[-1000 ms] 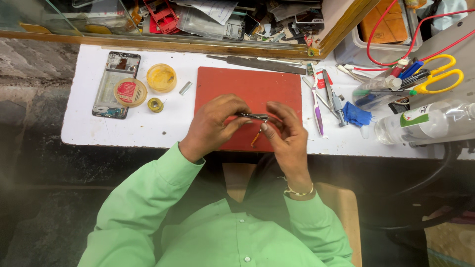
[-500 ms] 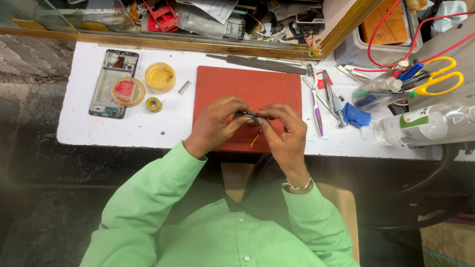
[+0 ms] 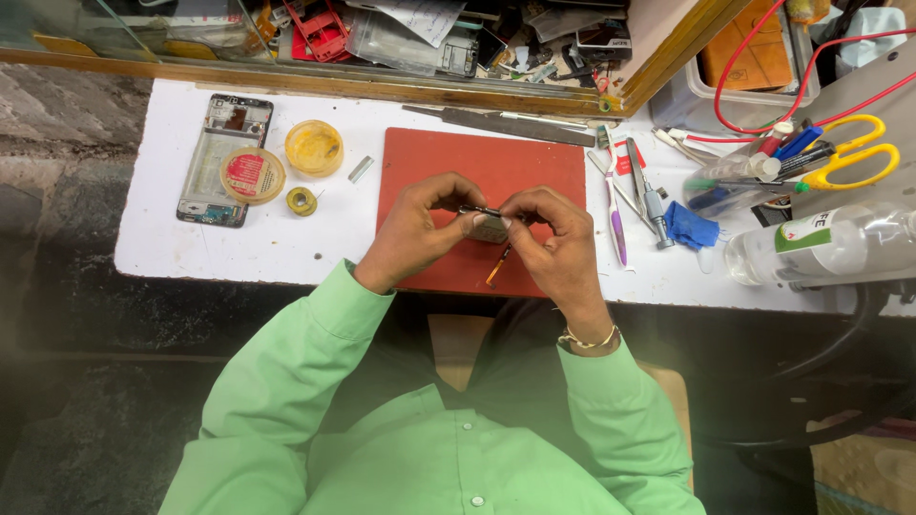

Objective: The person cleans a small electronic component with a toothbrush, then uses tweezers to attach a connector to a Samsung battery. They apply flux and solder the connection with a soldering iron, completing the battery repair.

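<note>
We judge the work midway: our left hand [image 3: 420, 229] and right hand [image 3: 553, 238] pinch a small grey metal part [image 3: 489, 227] over the red mat [image 3: 477, 162], while the stripped phone frame [image 3: 221, 157] lies apart on the bench.

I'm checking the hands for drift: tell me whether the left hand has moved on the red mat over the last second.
No. The left hand keeps its place over the red rectangular mat, its grip on the small dark part unchanged.
</note>
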